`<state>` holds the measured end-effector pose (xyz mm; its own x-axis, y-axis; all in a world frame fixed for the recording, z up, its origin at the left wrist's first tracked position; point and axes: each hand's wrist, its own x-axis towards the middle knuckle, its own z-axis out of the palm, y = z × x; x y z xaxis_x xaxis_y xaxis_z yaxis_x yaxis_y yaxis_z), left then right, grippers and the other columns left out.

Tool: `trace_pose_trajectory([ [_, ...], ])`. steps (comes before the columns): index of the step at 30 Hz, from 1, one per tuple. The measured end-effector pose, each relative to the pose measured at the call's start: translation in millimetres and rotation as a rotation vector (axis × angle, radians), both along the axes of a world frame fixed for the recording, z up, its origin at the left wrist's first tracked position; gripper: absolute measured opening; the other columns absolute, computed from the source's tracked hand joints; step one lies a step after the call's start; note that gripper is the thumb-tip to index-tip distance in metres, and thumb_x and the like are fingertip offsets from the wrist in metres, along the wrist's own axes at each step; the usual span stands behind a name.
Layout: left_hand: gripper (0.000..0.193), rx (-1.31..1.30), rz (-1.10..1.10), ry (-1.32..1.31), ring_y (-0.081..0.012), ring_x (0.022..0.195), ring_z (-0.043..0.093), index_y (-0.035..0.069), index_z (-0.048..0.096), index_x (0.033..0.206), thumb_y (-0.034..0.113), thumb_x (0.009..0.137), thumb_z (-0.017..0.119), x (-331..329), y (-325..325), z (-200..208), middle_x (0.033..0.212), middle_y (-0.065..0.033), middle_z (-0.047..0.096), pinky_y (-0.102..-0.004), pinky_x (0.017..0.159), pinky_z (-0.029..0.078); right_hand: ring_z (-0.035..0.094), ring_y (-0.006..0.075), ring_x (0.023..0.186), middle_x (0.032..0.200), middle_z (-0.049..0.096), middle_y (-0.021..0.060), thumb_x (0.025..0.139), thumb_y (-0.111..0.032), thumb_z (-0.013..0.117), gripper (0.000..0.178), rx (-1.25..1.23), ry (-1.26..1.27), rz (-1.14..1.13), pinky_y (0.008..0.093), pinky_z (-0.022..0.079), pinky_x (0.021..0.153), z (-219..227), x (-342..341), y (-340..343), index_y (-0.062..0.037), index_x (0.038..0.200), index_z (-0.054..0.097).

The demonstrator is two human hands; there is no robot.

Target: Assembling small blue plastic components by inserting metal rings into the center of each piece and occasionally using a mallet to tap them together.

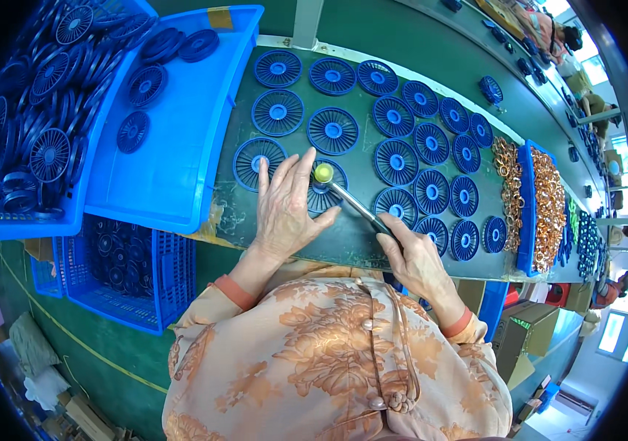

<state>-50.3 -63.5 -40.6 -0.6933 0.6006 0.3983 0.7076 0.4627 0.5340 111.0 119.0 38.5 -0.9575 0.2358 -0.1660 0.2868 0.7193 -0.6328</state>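
My right hand (417, 263) is wrapped round the dark grip of a small mallet (354, 202) with a metal shaft. Its round yellow-green head (323, 173) is over a blue round fan grille (326, 197) on the green table, partly covered by the mallet and my fingers; whether the head touches it I cannot tell. My left hand (288, 202) lies beside this grille with fingers stretched out, the fingertips also reaching over the edge of the neighbouring grille (248, 158). Several more blue grilles (334, 131) lie flat in rows ahead and to the right.
A blue tray (181, 110) with a few grilles stands at left, next to a crate (112, 140) heaped with more. Another blue crate (126, 294) sits below. Copper-coloured rings (547, 209) fill a bin at right. A conveyor (461, 44) runs behind; other people work along it.
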Motion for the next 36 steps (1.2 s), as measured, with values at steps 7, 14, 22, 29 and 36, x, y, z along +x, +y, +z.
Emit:
trace_pose_trajectory([
  [7, 0.102, 0.047, 0.005, -0.051, -0.0349, 0.131, 0.052, 0.002, 0.04, 0.152, 0.033, 0.068, 0.089, -2, -4, 0, 0.133, -0.0189, 0.059, -0.0644, 0.119, 0.021, 0.064, 0.0305, 0.063, 0.076, 0.064, 0.0205, 0.1, -0.017, 0.061, 0.037, -0.022, -0.069, 0.057, 0.0395, 0.05, 0.064, -5, -5, 15, -0.0029, 0.134, 0.058],
  [14, 0.09, 0.161, 0.012, -0.067, -0.0407, 0.136, 0.048, 0.0, 0.044, 0.15, 0.037, 0.078, 0.084, -6, -21, 17, 0.14, -0.0226, 0.056, -0.063, 0.118, 0.025, 0.047, 0.0124, 0.064, 0.071, 0.052, 0.006, 0.103, -0.021, 0.056, 0.036, -0.119, 0.204, -0.101, 0.0311, 0.041, 0.059, 12, -112, 8, -0.0034, 0.135, 0.058],
  [22, 0.088, 0.059, 0.251, -0.068, -0.0457, 0.143, 0.035, -0.001, 0.036, 0.153, 0.035, 0.085, 0.078, -26, -40, -5, 0.153, -0.0285, 0.039, -0.0604, 0.119, 0.024, 0.066, 0.0506, 0.097, 0.096, 0.07, 0.0301, 0.102, -0.025, 0.054, 0.037, 0.165, 0.112, -0.026, 0.0548, 0.051, 0.082, -26, -219, 10, -0.0072, 0.134, 0.057],
  [29, 0.093, 0.085, 0.285, -0.13, -0.0473, 0.139, 0.037, -0.001, 0.033, 0.153, 0.027, 0.08, 0.084, -31, -43, -3, 0.153, -0.0305, 0.035, -0.0558, 0.116, 0.031, 0.068, 0.0493, 0.089, 0.09, 0.069, 0.0293, 0.103, -0.025, 0.054, 0.035, -0.063, 0.179, -0.075, 0.0524, 0.053, 0.077, -4, -215, -1, -0.0065, 0.133, 0.059],
  [36, 0.092, 0.098, 0.271, -0.124, -0.0464, 0.136, 0.041, 0.0, 0.036, 0.152, 0.021, 0.076, 0.084, -32, -40, -4, 0.151, -0.0293, 0.038, -0.0541, 0.114, 0.034, 0.069, 0.032, 0.069, 0.076, 0.065, 0.0199, 0.103, -0.02, 0.056, 0.033, 0.075, 0.183, 0.015, 0.0395, 0.052, 0.065, -16, -199, 14, -0.0043, 0.132, 0.059],
])
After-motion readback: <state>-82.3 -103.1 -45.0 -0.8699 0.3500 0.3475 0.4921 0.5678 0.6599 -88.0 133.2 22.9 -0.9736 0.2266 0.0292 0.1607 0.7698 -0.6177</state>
